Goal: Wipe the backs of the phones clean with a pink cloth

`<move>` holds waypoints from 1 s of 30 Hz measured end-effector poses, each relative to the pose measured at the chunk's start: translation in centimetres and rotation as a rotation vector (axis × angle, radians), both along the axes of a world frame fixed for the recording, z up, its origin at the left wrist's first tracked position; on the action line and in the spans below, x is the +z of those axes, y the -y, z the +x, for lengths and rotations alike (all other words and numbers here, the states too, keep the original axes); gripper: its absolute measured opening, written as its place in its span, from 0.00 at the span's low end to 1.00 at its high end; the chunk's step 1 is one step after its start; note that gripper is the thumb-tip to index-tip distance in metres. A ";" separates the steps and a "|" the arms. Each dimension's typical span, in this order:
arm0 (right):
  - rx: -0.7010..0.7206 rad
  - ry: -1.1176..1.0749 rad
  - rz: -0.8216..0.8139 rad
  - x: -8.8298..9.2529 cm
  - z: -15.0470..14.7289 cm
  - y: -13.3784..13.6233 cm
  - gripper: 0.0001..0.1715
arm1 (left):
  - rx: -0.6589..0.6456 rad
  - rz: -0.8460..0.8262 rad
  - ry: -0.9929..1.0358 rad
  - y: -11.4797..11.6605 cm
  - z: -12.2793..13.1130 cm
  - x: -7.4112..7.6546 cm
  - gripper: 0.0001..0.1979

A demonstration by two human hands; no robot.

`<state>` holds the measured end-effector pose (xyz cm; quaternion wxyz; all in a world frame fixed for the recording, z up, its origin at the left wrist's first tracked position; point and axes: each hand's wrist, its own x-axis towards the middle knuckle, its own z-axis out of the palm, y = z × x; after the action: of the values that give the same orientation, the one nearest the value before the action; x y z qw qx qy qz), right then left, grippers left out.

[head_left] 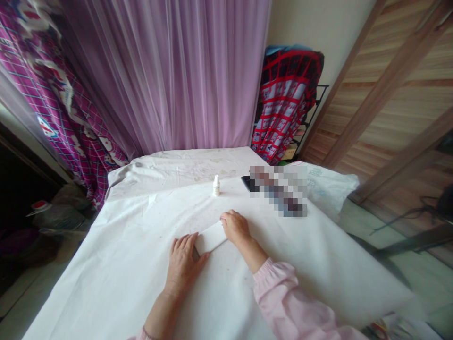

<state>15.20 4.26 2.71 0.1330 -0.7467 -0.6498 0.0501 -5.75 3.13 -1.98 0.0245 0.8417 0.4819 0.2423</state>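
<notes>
A flat white rectangular box [210,237] lies at a slant on the white tablecloth. My left hand [184,257] grips its left end, thumb along the near edge and fingers at the far edge. At the opposite end, my right hand [235,226] has its fingers bent round the right edge and hides that corner. Beyond the box stands a small upright white bottle [216,188], touched by neither hand.
The white cloth [134,264] covers the table. A dark flat object [245,182] sits at the right, mostly blurred out. Behind it is a white plastic bag [331,186]. Various items [392,326] lie at the near right corner. Purple curtains [170,85] hang behind.
</notes>
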 end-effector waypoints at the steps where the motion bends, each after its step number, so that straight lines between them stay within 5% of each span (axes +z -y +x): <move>1: 0.012 0.009 0.002 0.1 0.0 0.0 0.15 | -0.001 0.000 -0.001 0.0 0.0 0.0 0.26; 14: 0.199 0.061 -0.031 0.2 -1.4 -0.3 0.15 | 0.006 0.022 -0.004 0.0 -0.1 -0.6 0.26; 30: 0.037 0.022 -0.046 0.6 -0.1 0.4 0.16 | 0.032 -0.021 -0.008 0.3 0.2 0.2 0.26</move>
<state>15.06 3.90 3.27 0.1076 -0.7379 -0.6636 0.0595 -5.59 2.83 -1.82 0.0275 0.8347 0.4979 0.2340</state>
